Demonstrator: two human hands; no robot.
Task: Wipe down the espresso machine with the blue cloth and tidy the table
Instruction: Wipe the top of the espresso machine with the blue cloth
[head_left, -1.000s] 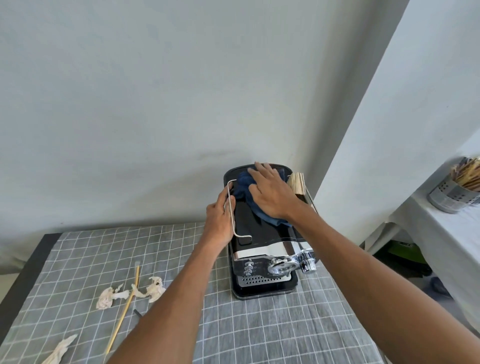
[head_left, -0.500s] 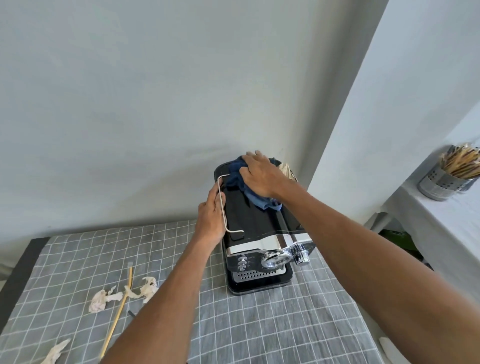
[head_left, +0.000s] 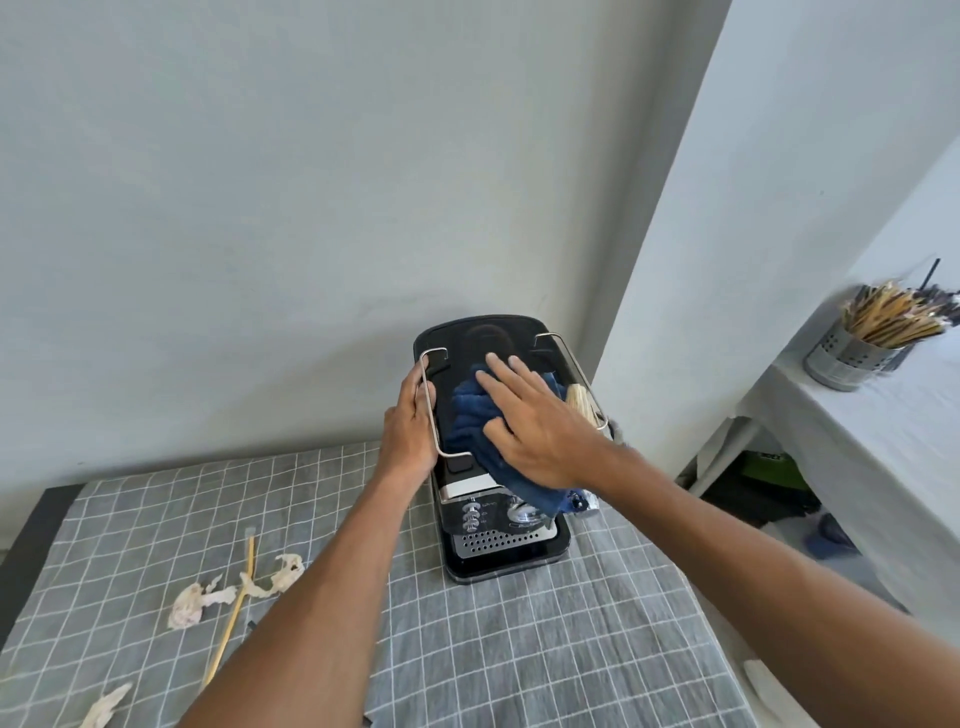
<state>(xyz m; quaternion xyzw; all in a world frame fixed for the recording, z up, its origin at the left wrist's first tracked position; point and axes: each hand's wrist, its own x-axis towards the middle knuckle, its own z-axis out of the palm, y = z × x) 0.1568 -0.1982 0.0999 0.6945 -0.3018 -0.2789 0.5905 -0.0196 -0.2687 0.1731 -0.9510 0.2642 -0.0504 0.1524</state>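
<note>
1. At the lower left of the frame we see torn scraps of tissue (head_left: 189, 605) scattered over a grey checked tablecloth (head_left: 519, 649), with a thin wooden stick (head_left: 234, 608) lying across them.
2. Just left of centre, we find the left hand (head_left: 410, 431) pressed against the left side of the black espresso machine (head_left: 498, 540), its fingers curled around the metal rail (head_left: 434, 410) that runs along the machine's top edge.
3. At centre, the machine stands on the tablecloth close against the pale wall (head_left: 260, 208), its perforated drip tray (head_left: 498, 540) facing the lower edge of the frame.
4. On the machine's top we see the blue cloth (head_left: 470, 421), bunched and hanging over the front edge above the dials.
5. The right hand (head_left: 535, 426) lies flat on the cloth, fingers spread apart, palm pressing it onto the machine.
6. At the right of the frame, a metal holder (head_left: 847, 358) filled with sticks stands on a white-covered table (head_left: 883, 447).
</note>
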